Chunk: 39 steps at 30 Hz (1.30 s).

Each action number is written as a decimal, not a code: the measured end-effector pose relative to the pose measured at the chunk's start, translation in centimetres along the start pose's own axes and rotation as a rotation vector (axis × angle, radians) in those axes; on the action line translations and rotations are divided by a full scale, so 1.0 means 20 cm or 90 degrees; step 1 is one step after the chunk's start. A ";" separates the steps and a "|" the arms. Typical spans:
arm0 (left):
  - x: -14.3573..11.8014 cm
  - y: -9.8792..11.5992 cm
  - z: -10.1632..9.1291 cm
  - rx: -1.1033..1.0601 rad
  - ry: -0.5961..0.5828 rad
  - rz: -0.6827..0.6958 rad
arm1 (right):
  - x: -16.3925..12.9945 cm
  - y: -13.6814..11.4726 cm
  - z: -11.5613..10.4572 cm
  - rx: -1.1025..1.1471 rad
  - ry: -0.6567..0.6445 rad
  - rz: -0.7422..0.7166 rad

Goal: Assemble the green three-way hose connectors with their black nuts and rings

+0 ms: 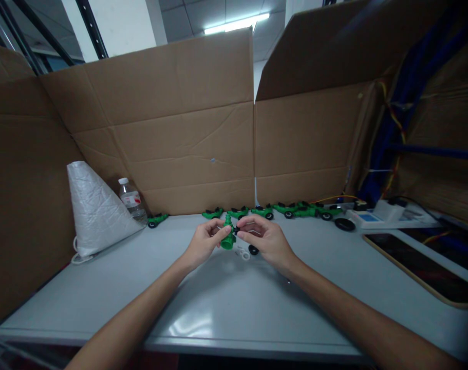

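Note:
My left hand [204, 243] grips a small green toy car body [228, 237], held upright above the grey table [203, 303]. My right hand [265, 239] pinches a tiny black part against the side of that green body. Just below the hands, a loose black wheel [253, 250] and small white ring parts [242, 252] lie on the table. Both hands meet at the table's middle, a little in front of a row of finished cars.
A row of green toy cars with black wheels [287, 209] lines the cardboard back wall [187, 154]. A white bag [93, 210] and a water bottle [132, 201] stand at the left. A dark tablet [422, 267] and a white device [367, 218] lie at the right.

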State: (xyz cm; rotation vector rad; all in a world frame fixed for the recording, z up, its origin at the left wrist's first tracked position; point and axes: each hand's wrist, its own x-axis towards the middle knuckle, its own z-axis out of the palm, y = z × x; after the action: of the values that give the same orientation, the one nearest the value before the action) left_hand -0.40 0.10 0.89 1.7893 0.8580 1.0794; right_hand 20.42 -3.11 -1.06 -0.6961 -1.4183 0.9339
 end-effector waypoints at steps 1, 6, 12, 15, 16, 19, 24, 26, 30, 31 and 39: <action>0.00 0.00 0.00 0.001 0.000 0.002 | 0.00 0.00 0.00 0.005 0.003 0.003; 0.00 0.00 0.00 0.006 -0.001 0.001 | 0.00 0.01 0.01 0.014 0.012 0.001; -0.01 0.00 0.00 0.012 0.014 0.008 | 0.00 0.03 0.00 0.007 0.017 -0.005; -0.01 0.01 0.01 0.020 0.012 0.004 | 0.01 0.03 0.00 -0.001 0.019 -0.008; -0.01 0.01 0.01 0.022 0.010 0.002 | 0.01 0.03 -0.01 -0.001 0.018 -0.009; -0.01 0.01 0.01 0.025 0.007 0.003 | 0.01 0.03 0.00 0.005 0.027 -0.009; -0.01 0.00 0.00 0.013 0.008 0.013 | 0.01 0.02 0.00 0.004 0.050 -0.002; -0.01 -0.01 0.00 0.007 0.006 0.014 | 0.00 0.03 0.01 0.003 0.035 0.012; 0.00 -0.01 0.00 0.008 0.007 0.014 | 0.00 0.04 0.01 0.012 0.007 0.036; 0.00 -0.01 0.00 0.011 0.008 0.014 | 0.00 0.04 0.01 0.013 0.005 0.036; -0.01 0.00 0.00 0.035 0.016 -0.005 | -0.01 0.03 0.01 -0.033 -0.004 0.003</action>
State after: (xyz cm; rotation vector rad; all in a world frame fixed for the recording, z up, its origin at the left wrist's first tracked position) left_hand -0.50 -0.13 0.85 1.8196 0.9168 1.0855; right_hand 20.20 -3.00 -1.60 -0.7359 -1.4510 0.9075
